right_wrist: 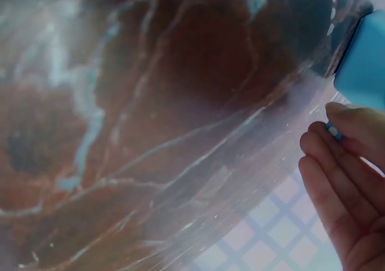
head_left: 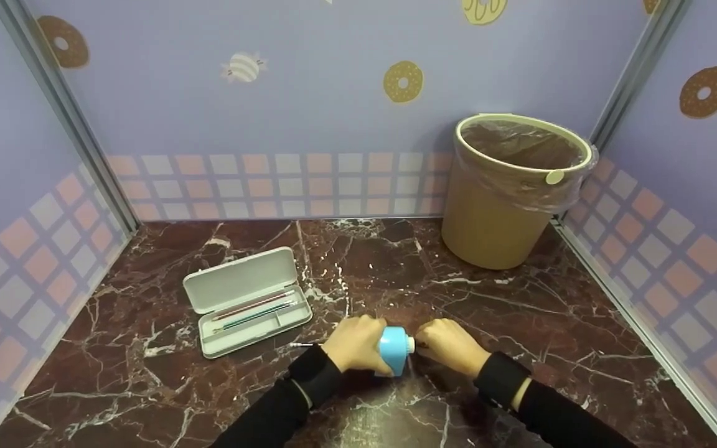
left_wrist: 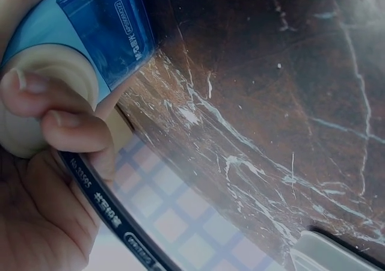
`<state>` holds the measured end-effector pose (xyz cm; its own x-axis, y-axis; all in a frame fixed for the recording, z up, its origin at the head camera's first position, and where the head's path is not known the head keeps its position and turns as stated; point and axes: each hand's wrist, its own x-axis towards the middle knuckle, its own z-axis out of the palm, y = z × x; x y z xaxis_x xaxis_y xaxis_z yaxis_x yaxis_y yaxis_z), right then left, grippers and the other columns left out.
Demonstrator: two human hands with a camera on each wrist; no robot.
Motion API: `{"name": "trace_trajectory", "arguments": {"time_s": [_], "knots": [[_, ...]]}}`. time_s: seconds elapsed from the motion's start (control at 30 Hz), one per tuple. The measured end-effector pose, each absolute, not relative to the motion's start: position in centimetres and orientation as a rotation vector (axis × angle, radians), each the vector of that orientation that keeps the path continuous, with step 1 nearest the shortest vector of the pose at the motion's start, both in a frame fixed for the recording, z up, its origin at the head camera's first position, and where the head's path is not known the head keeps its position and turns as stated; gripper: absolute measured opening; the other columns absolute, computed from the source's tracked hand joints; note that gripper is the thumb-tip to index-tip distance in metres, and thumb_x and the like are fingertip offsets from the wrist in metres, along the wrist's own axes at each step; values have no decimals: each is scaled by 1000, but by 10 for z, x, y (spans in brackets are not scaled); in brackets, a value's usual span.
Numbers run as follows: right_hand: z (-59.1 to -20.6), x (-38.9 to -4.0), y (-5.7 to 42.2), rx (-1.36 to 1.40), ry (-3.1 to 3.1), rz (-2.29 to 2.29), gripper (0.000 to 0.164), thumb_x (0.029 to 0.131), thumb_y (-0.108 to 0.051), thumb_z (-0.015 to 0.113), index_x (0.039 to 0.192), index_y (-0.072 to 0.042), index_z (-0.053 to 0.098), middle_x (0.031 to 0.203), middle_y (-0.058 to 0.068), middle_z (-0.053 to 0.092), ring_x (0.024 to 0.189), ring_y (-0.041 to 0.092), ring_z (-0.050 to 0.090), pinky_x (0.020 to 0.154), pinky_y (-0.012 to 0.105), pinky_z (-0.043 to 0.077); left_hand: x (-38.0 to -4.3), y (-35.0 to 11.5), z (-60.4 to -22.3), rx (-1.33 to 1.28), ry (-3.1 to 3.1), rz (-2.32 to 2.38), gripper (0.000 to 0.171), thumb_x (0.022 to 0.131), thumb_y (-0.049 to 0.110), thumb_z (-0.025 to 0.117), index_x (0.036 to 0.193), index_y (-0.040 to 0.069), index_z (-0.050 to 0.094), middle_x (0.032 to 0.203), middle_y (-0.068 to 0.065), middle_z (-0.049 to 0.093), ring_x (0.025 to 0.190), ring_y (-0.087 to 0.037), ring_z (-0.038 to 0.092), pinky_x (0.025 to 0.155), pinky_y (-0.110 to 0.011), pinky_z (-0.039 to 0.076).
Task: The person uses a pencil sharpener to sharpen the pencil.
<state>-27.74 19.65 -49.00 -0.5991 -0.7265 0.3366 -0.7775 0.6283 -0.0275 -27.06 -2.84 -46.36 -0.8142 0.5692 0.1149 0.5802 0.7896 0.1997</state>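
Observation:
My left hand [head_left: 355, 344] grips a light blue pencil sharpener [head_left: 394, 351] just above the marble-patterned table. In the left wrist view its dark blue see-through window and round cream face show. A black pencil [left_wrist: 114, 214] with pale lettering lies under the curled fingers of that hand and runs up toward the cream face; fingers hide its front end. At the sharpener's right side is a cream hub [head_left: 411, 344]. Right beside it, my right hand [head_left: 452, 345] pinches a small blue crank knob [right_wrist: 333, 131] with a pale dot between thumb and forefinger.
Left of the hands lies an open grey-white pencil case [head_left: 243, 340], its lid raised, with a reddish pencil [head_left: 249, 306] and a green pencil [head_left: 257, 316] inside. A tan bin [head_left: 489, 218] with a plastic liner stands at the back right. Patterned walls [head_left: 333, 124] close off back and sides.

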Motion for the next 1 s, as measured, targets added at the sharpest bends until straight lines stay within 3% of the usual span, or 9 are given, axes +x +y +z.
{"name": "trace_trajectory", "arguments": {"time_s": [0.3, 0.57, 1.0], "knots": [[-491, -272, 199, 1324, -2532, 200, 18, 78, -14, 85, 69, -13, 70, 71, -4, 73, 63, 11, 68, 56, 27, 52, -268, -30, -463, -898, -2918, -364, 56, 56, 47, 93, 90, 11, 67, 79, -2, 69, 65, -16, 61, 57, -29, 49], [-494, -265, 201, 1394, -2490, 200, 14, 75, -11, 85, 72, -14, 71, 70, -5, 71, 63, 9, 65, 60, 25, 52, -266, -27, -464, -848, -2949, -350, 56, 55, 48, 93, 90, 11, 68, 80, -2, 70, 66, -17, 63, 58, -30, 49], [-493, -256, 205, 1424, -2494, 250, 15, 75, -9, 85, 89, -13, 81, 87, -3, 80, 80, 9, 75, 73, 24, 60, -267, -27, -464, -827, -2959, -368, 57, 55, 47, 94, 91, 11, 69, 80, -3, 70, 66, -17, 62, 57, -30, 49]]}}
